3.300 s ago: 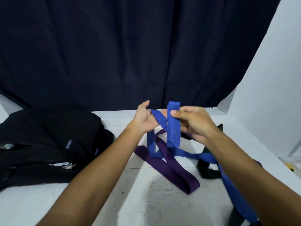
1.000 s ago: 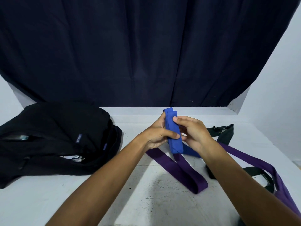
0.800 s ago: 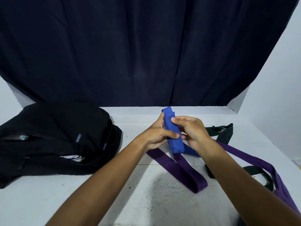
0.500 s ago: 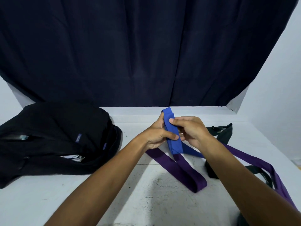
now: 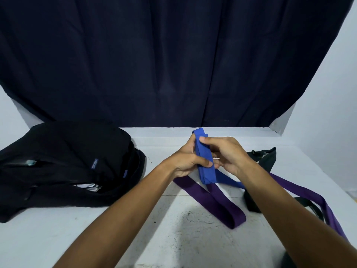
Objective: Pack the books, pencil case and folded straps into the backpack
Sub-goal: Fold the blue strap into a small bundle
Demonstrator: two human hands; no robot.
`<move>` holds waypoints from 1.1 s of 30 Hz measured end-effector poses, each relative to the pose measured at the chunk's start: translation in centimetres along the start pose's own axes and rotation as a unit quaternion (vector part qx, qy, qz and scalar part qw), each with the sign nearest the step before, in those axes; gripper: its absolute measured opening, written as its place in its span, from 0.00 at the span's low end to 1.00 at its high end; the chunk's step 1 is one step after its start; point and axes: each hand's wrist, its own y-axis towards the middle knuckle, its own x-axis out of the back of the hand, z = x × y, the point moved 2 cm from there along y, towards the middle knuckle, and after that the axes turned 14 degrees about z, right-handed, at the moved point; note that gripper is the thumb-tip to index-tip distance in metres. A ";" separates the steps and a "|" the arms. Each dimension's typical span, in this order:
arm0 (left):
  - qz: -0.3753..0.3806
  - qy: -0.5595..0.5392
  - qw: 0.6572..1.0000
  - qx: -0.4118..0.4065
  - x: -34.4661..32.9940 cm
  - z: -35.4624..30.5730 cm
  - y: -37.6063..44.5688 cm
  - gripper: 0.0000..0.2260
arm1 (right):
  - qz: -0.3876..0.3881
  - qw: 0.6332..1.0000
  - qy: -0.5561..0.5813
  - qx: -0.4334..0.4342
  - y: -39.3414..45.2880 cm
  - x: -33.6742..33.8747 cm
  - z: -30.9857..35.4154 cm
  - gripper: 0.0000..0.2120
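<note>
Head view: blue strap nearly folded, not yet packed.
Left hand (image 5: 186, 160) and right hand (image 5: 227, 154) both pinch the flat blue webbing strap (image 5: 205, 165), folded in layers; a short tail trails below the grip. Left of it, the black fabric backpack (image 5: 69, 167) lies open. Purple webbing strap (image 5: 214, 200) and black strap (image 5: 267, 157) lie loose below and right, unfolded.

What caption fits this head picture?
Both hands hold a folded blue strap beside a black backpack.
</note>
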 end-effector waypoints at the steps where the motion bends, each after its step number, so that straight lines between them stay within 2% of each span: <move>1: -0.002 0.000 1.000 0.000 -0.1 -0.1 0.0 0.32 | -0.004 1.000 -0.002 0.004 0.0 -0.1 0.0 0.12; 6: 0.015 -0.016 1.000 0.021 -0.2 -0.5 -0.6 0.31 | 0.015 1.000 0.006 -0.004 0.0 0.4 0.2 0.06; 8: 0.013 0.052 0.997 0.063 0.8 -1.6 -1.2 0.25 | 0.028 1.000 0.010 -0.004 0.0 0.9 0.6 0.05; 10: -0.080 0.136 0.986 0.058 2.2 -3.2 -1.4 0.14 | 0.028 1.000 0.000 0.001 -0.2 1.5 1.4 0.05; 12: -0.197 0.129 0.971 -0.026 3.2 -4.6 -1.3 0.13 | 0.018 0.999 -0.029 0.014 -0.5 1.7 2.6 0.06; 13: -0.223 0.126 0.964 -0.070 3.3 -5.2 -1.0 0.11 | 0.012 0.998 -0.050 0.023 -0.8 1.7 3.3 0.06; 15: -0.208 0.125 0.963 -0.115 2.5 -5.3 0.2 0.12 | -0.003 0.995 -0.090 0.045 -1.1 1.7 4.5 0.06; 18: -0.157 0.051 0.978 -0.130 0.8 -4.5 2.2 0.14 | -0.036 0.990 -0.110 0.082 -1.3 1.7 5.8 0.08; 23: -0.166 -0.010 0.978 -0.123 -0.1 -2.4 3.4 0.15 | -0.079 0.981 -0.119 0.134 -1.9 2.3 6.3 0.04; 26: -0.162 -0.025 0.980 -0.111 -0.9 -2.0 3.4 0.12 | -0.089 0.981 -0.075 0.155 -2.1 2.5 6.3 0.04; 30: -0.145 -0.025 0.983 -0.106 -1.8 -1.8 3.4 0.16 | -0.075 0.990 0.040 0.110 -1.6 2.5 6.4 0.03; 33: -0.133 0.005 0.986 -0.105 -1.9 -1.6 3.0 0.16 | -0.056 0.991 0.092 0.079 -1.1 2.7 6.6 0.04</move>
